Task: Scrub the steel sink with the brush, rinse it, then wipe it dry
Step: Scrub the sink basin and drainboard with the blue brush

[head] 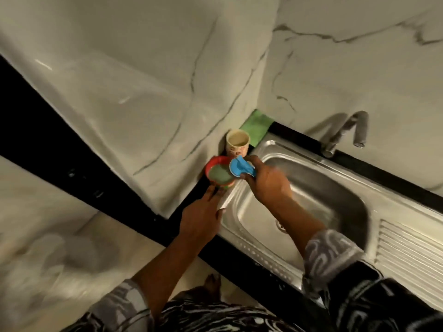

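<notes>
Gripping brush (pixel 241 167), right hand (pixel 268 185) points it seemingly leftward.

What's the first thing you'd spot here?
The bright blue brush, gripped in the right hand, stands out first, held over a red tub of something greenish at the left corner of the steel sink. The left hand touches that tub, and a paper cup stands just behind it.

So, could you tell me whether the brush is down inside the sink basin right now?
No, the right hand holds the blue brush at the red tub of greenish paste, beside the left rim of the sink.
</notes>
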